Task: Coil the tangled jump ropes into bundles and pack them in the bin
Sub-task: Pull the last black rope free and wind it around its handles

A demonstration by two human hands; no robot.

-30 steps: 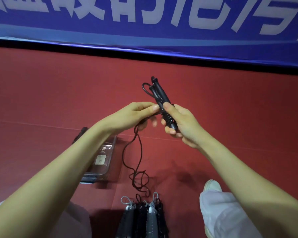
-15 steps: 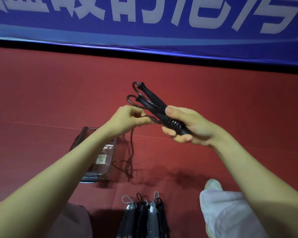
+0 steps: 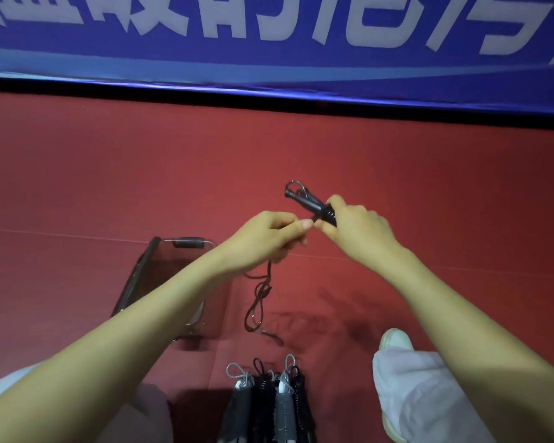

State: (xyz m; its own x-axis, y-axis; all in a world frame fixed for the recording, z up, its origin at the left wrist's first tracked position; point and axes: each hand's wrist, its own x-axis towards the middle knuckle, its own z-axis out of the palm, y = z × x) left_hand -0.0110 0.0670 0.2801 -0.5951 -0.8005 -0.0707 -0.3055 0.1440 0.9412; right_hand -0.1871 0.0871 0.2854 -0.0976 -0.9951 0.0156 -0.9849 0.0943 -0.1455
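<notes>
Head view: your right hand (image 3: 359,233) stayed clenched round the handles (image 3: 306,201), now further right; left hand (image 3: 266,239) apparently pinched the cord (image 3: 259,298), drawn closer.

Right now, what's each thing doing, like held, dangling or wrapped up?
left hand, pinching the cord.
right hand, gripping both handles.
handles, held side by side.
cord, loose, dangling, tangled.
bundles, coiled, lying side by side.
bin, on the floor, partly hidden.

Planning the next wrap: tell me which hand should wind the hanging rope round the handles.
Left, likely. The left hand pinches the rope above its slack; the right hand grips the handles.
</notes>
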